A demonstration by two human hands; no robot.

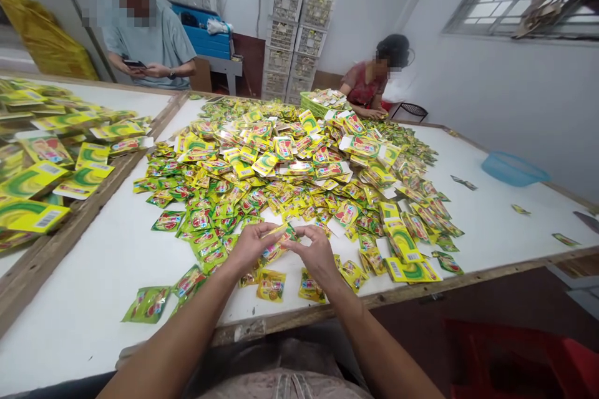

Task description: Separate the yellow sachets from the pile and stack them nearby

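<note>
Near the front edge of the white table, my left hand [253, 248] is closed around a small yellow printed carton [275, 252]. My right hand [314, 250] pinches at the carton's right end, where a bit of green [290, 234] shows between the fingers; I cannot tell if that is a sachet or the box's print. Just below the hands lie yellow sachets [271, 285]. Green sachets [202, 243] are spread to the left of my left hand. Beyond both hands rises a large heap of yellow cartons [266, 163] and loose sachets.
A wooden strip [93, 199] divides off more cartons [42, 143] at left. A green basket [314, 106] holds cartons at the back, and a blue basin [515, 169] sits at right. One person [150, 43] holds a phone across the table; another person [365, 84] leans over the far edge.
</note>
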